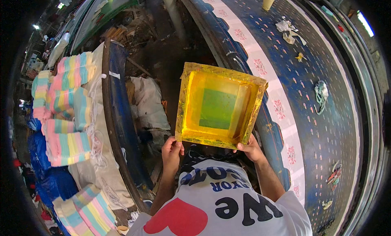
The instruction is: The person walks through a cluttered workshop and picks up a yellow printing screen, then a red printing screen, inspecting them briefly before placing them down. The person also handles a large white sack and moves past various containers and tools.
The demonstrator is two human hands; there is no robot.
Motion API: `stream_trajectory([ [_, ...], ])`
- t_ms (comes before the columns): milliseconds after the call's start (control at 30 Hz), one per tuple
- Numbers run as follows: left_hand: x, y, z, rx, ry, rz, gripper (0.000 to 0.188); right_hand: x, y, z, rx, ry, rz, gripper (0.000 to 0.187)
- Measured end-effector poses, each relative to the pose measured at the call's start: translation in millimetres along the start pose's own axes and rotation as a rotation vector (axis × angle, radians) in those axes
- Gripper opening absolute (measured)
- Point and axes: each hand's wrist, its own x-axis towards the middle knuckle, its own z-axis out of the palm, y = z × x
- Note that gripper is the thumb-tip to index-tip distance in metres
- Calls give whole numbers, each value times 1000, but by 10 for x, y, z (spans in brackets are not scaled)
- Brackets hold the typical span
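Note:
A square screen-printing frame (218, 107) with a yellow, paint-stained wooden border is held up in front of my body. Its mesh is yellow with a greener square in the middle. My left hand (172, 149) grips the near left corner, thumb on the rim. At the near right corner my right hand (250, 149) pinches the border between thumb and fingers. Beyond the frame's right side runs a long white fabric strip (278, 109) with red printed motifs at intervals, lying along the edge of a dark blue printing table (301, 97).
Striped pastel cloth stacks (67, 142) lie on the left table. On the printing table are a yellow cup (267, 2), crumpled white scraps (287, 28) and a tangled pale cloth (321, 95). A white sack (150, 103) slumps in the aisle between the tables.

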Motion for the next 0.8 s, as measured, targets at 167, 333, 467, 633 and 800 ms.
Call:
stream_trajectory([
  [167, 1106, 227, -329, 57, 42, 13, 20, 948, -217, 407, 79, 127, 4, 60],
  [333, 2287, 846, -647, 101, -29, 59, 23, 1946, -467, 834, 211, 186, 28, 62],
  [467, 3092, 1305, -878, 235, -45, 103, 25, 2693, -658, 1028, 184, 161, 38, 66],
  [633, 3888, 1476, -1042, 247, -85, 196, 20, 3413, -844, 1093, 161, 158, 69, 70],
  [800, 4794, 1502, -1100, 165, -76, 116, 21, 4193, -935, 933, 204, 154, 39, 72],
])
